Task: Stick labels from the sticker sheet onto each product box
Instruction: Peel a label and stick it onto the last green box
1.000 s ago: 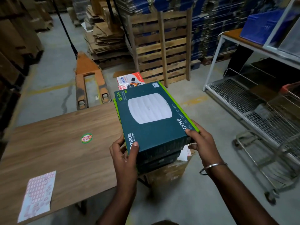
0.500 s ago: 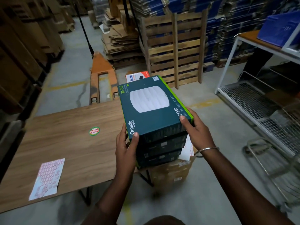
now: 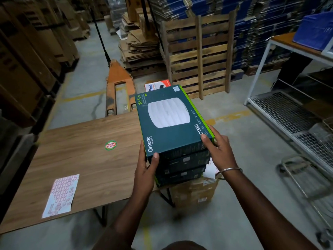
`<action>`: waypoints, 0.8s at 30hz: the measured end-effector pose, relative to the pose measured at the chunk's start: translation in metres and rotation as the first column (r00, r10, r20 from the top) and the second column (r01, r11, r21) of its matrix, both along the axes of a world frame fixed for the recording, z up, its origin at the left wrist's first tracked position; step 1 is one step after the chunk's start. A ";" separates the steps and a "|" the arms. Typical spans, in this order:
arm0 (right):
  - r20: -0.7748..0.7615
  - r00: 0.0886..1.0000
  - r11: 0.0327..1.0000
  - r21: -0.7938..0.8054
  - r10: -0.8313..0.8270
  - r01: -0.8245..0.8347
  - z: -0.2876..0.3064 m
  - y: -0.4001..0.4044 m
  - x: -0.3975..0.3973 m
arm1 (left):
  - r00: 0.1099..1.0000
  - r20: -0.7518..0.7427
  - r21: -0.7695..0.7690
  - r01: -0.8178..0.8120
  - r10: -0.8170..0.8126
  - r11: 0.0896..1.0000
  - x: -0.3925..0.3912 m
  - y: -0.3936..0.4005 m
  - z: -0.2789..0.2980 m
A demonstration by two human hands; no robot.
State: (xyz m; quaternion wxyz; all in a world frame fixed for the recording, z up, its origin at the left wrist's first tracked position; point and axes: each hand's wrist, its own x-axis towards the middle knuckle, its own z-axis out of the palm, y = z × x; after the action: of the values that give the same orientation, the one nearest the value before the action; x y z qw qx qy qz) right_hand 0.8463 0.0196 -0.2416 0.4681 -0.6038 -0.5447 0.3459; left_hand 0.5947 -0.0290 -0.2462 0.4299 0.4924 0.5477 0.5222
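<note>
head view – left hand (image 3: 146,168) and right hand (image 3: 219,150) grip clamped on top box (image 3: 171,121).

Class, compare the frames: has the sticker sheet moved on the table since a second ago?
No. The sticker sheet keeps its place near the table's front left corner, the same way off from the round green sticker; only the camera shifted.

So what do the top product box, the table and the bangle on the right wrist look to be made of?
Top product box: printed cardboard, it seems, with a smooth, faintly sheened teal face and crisp folded edges. Table: wood-grain surface, probably laminate board given the even matte grain; thin dark legs look like metal. Bangle: metal, judging by its thin silvery glint.
</note>
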 end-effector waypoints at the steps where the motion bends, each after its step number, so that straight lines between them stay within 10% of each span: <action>1: -0.026 1.000 1.000 -0.012 0.016 -0.016 -0.001 -0.001 0.000 | 1.000 -0.011 -0.013 -0.007 0.006 1.000 0.001 0.001 -0.001; 24: -0.017 0.998 0.998 -0.017 0.066 -0.067 -0.027 -0.020 -0.004 | 0.985 -0.168 -0.098 0.019 -0.035 0.995 -0.018 0.009 -0.038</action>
State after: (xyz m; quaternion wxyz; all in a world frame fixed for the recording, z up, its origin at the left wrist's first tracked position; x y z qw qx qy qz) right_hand 0.8426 -0.0002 -0.2685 0.4553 -0.5866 -0.5577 0.3709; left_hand 0.5763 -0.0205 -0.2844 0.4118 0.5214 0.5999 0.4457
